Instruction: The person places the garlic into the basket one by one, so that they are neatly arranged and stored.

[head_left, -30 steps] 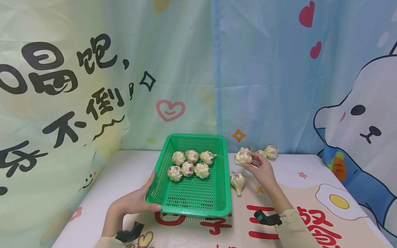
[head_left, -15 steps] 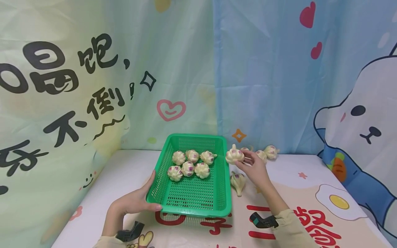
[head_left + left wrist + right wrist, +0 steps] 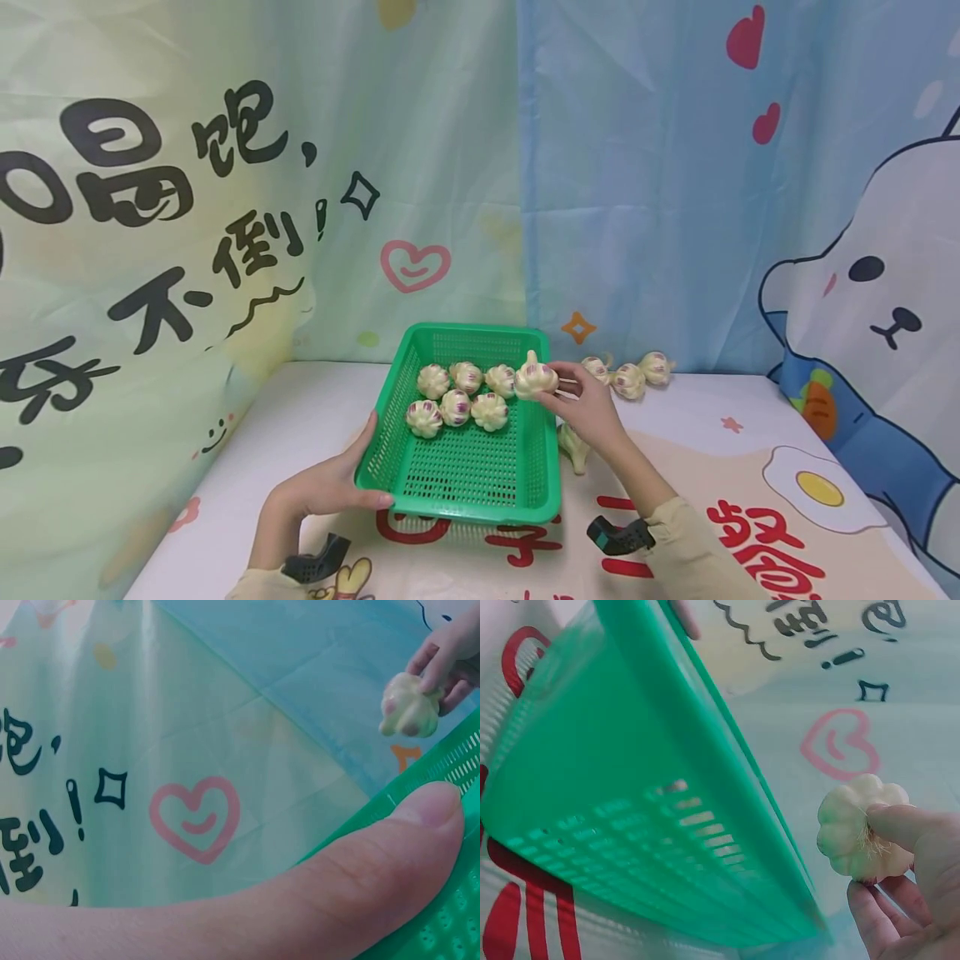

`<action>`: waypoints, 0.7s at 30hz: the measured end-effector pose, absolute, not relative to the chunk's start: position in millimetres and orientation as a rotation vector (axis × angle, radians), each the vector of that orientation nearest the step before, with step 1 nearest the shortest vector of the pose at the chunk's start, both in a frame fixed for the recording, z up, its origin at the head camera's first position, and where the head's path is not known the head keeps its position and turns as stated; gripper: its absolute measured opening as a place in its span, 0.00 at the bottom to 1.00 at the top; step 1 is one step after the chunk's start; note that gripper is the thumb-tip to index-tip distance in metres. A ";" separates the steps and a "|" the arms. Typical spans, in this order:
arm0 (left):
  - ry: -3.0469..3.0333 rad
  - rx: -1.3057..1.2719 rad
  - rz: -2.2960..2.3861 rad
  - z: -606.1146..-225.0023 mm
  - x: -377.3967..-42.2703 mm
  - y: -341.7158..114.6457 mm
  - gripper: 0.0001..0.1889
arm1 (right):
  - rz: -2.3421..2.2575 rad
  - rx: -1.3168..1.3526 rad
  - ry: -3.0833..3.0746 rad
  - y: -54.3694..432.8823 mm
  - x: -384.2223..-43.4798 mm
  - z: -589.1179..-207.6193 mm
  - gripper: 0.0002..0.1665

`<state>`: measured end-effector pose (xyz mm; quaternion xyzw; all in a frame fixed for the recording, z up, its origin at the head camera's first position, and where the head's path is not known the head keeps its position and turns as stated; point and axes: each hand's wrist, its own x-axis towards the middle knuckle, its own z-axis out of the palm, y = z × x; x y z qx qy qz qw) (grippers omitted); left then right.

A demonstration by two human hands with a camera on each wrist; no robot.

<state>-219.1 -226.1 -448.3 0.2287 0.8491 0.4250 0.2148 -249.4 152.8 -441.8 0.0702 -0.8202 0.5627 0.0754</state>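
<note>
My left hand (image 3: pixel 326 485) grips the green perforated plastic basket (image 3: pixel 478 510) at its near left corner, thumb over the front rim and fingers along the left side. Two rows of garlic bulbs (image 3: pixel 456 408) lie in its far half. Between thumb and fingertips, my right hand (image 3: pixel 588 407) pinches another garlic bulb (image 3: pixel 536 379), held stem up over the basket's right rim. The right wrist view shows the root end of this held bulb (image 3: pixel 847 825) with the thumb on it. In the left wrist view, my thumb (image 3: pixel 420 832) lies across the basket rim.
Three garlic bulbs (image 3: pixel 628 381) sit at the table's back right. One more bulb (image 3: pixel 574 450) lies right of the basket, partly hidden by my right hand. A printed curtain (image 3: pixel 450 167) stands behind the table, and a patterned cloth (image 3: pixel 697 467) covers it.
My right hand has carried its garlic bulb leftward from the table's right side to over the basket's right rim. The left hand and basket stay in place.
</note>
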 end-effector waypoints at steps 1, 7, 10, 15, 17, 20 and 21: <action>2.354 0.636 1.179 -448.7 -219.2 -226.2 0.65 | 1.670 0.225 -2.477 149.7 -249.6 -441.8 0.32; 2.339 0.641 1.192 -450.2 -221.9 -226.7 0.65 | 1.557 0.304 -2.595 129.5 -250.2 -442.1 0.30; 2.334 0.641 1.194 -450.4 -222.9 -226.3 0.65 | 1.494 0.352 -2.644 120.5 -250.4 -442.5 0.30; 2.330 0.651 1.201 -448.8 -222.1 -225.3 0.65 | 1.430 0.477 -2.700 108.6 -252.6 -446.6 0.27; 2.331 0.648 1.200 -447.9 -221.4 -225.4 0.65 | 1.415 0.521 -2.721 104.1 -253.7 -447.3 0.26; 2.333 0.646 1.190 -447.1 -220.3 -225.3 0.65 | 1.372 0.560 -2.753 98.0 -254.9 -446.1 0.26; 2.332 0.641 1.190 -447.1 -220.1 -225.4 0.65 | 1.362 0.571 -2.763 96.0 -255.0 -444.9 0.26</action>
